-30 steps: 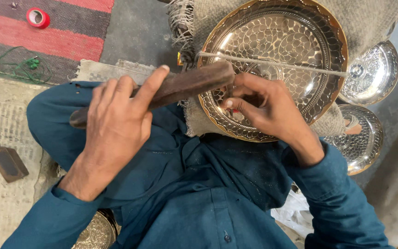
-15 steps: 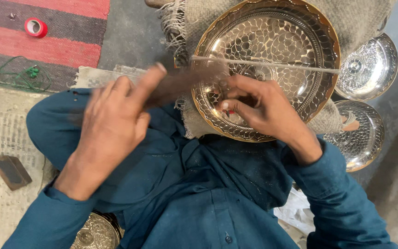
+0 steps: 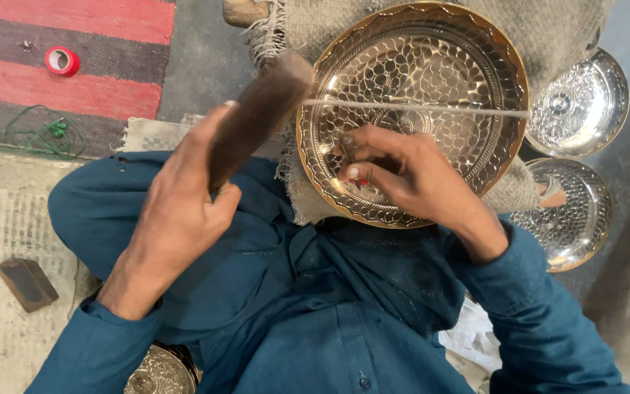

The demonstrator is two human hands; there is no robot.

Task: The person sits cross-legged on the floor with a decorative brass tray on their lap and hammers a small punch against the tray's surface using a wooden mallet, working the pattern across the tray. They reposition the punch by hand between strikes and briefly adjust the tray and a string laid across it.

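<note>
Since the earlier frame, left hand [image 3: 180, 211] is swinging the dark wooden block [image 3: 257, 117] from lying nearly level across the lap to standing steeply tilted, upper end now just beside the left rim of the large brass tray [image 3: 490, 51]. Left hand is gripping the block's lower end, fingers wrapped round it, thumb along the shaft. Block's upper end is blurring with motion.

Right hand [image 3: 402, 175] is staying on the tray's lower inner face, fingers pinched closed on a small tool; the tool itself is mostly hidden, so its kind cannot be told. A thin straight rod [image 3: 439, 108] is lying across the tray's middle, left to right, just above the right hand's knuckles.

Tray is resting on coarse burlap cloth [image 3: 308, 29], tipped toward the person's lap, its near rim touching the blue shirt.

On the floor to the right of the tray, two smaller silver dishes [image 3: 585, 102] are sitting, one behind the other, the nearer one partly under the burlap edge. At far left a red-striped rug [image 3: 74, 73] is carrying a red tape roll [image 3: 62, 61] and green cord [image 3: 45, 131]. A small dark block [image 3: 27, 283] is lying on the pale mat by the left elbow.
</note>
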